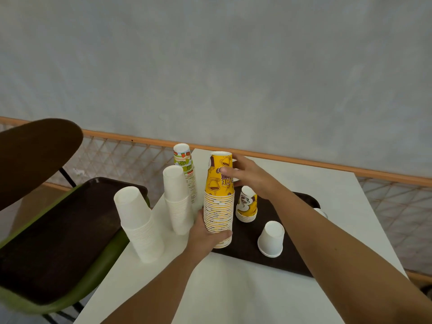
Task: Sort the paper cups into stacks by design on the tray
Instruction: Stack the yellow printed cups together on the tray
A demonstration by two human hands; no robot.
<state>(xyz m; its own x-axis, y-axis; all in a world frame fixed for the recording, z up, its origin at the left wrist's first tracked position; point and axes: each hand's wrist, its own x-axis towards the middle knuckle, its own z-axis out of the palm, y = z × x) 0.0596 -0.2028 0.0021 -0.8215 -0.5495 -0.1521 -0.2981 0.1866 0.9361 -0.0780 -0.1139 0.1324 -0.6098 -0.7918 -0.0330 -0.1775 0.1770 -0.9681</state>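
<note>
Letters "HE" are showing upside down on the yellow cup stack (218, 202) on the brown tray (245, 260), my left hand (204, 235) gripping its base, my right hand (251, 176) curling round its top cup.

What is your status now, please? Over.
Left hand grips tall yellow stack low. Right hand holds its top. Short yellow stack close beside, on tray.

Far right, a white cup (322, 212) peeks from behind the right arm (327, 230), mostly hidden. The left hand's (205, 235) fingers vanish behind the tall yellow stack (218, 206); the right hand (250, 176) covers part of its lettering.
</note>
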